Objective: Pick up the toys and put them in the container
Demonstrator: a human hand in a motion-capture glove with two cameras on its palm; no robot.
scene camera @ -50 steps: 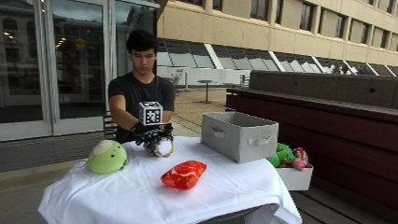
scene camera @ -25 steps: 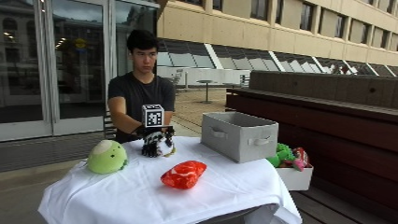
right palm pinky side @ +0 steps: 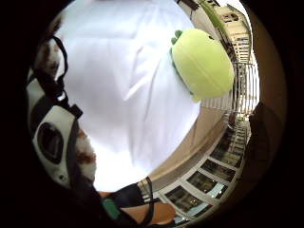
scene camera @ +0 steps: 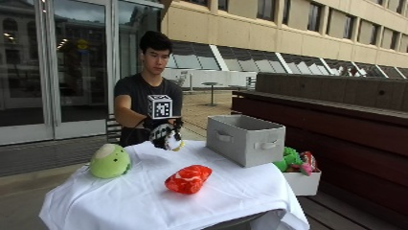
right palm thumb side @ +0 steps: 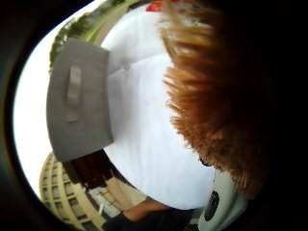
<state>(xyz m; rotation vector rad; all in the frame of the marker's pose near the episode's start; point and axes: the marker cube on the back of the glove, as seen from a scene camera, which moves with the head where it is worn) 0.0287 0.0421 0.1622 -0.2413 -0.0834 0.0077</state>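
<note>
Fingers curled round a small furry toy (scene camera: 169,139), the gloved right hand (scene camera: 162,132) is seen lifted above the white-clothed table (scene camera: 140,196) beside the grey container (scene camera: 244,139), while brown fur (right palm thumb side: 216,96) is shown close against the thumb-side palm, and the green plush (right palm pinky side: 203,64) is caught lying on the cloth.

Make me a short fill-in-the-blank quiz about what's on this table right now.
1. The gloved right hand holds a small furry toy above the ____ tablecloth.
2. The round plush near the table's edge is ____.
3. The red toy lies ____ the grey container, on the cloth.

Missing words: white; green; outside
</note>
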